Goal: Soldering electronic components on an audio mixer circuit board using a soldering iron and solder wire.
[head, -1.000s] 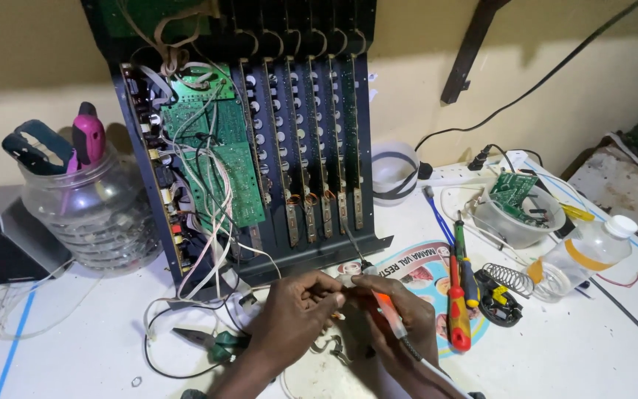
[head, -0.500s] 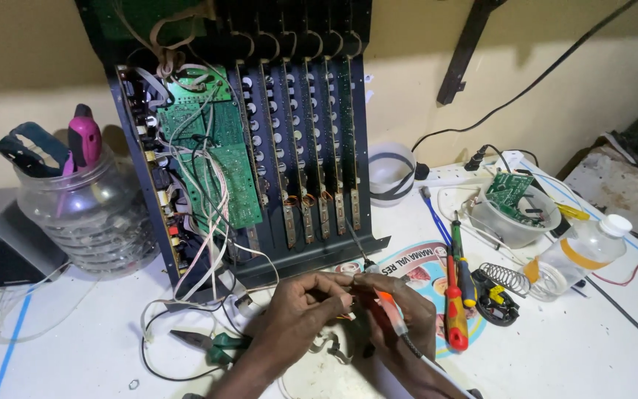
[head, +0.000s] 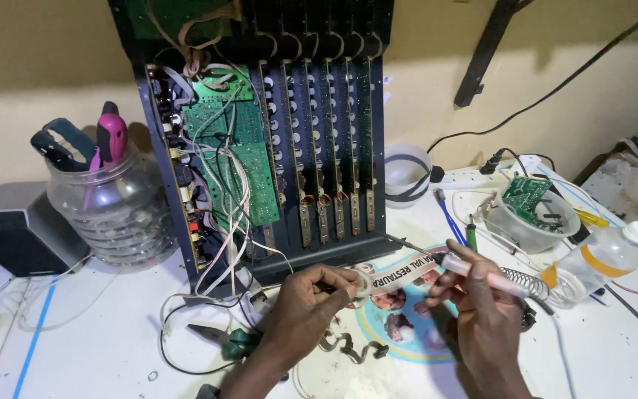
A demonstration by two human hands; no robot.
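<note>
An open black audio chassis [head: 334,251] stands upright on the white table, showing a green circuit board [head: 238,148], loose white wires [head: 219,244] and several narrow vertical boards. In front of its base, my left hand [head: 308,314] pinches a small white ring-shaped piece [head: 364,284]. My right hand [head: 485,318] grips a soldering iron [head: 474,272] by its pale handle. The iron's thin tip [head: 402,242] points left toward the chassis's lower right corner. A round printed sticker [head: 407,314] lies on the table between my hands.
A clear jar [head: 112,210] of tools and a grey box [head: 16,229] stand at left. Green-handled pliers [head: 232,341] lie by my left wrist. At right are a coil stand [head: 526,279], a bowl [head: 537,222] with a board, a plastic bottle [head: 611,255], screwdrivers [head: 452,218] and a power strip [head: 481,176].
My hands were close together over the sticker. Now my right hand has drawn away to the right with the soldering iron, its tip aimed at the chassis corner.
</note>
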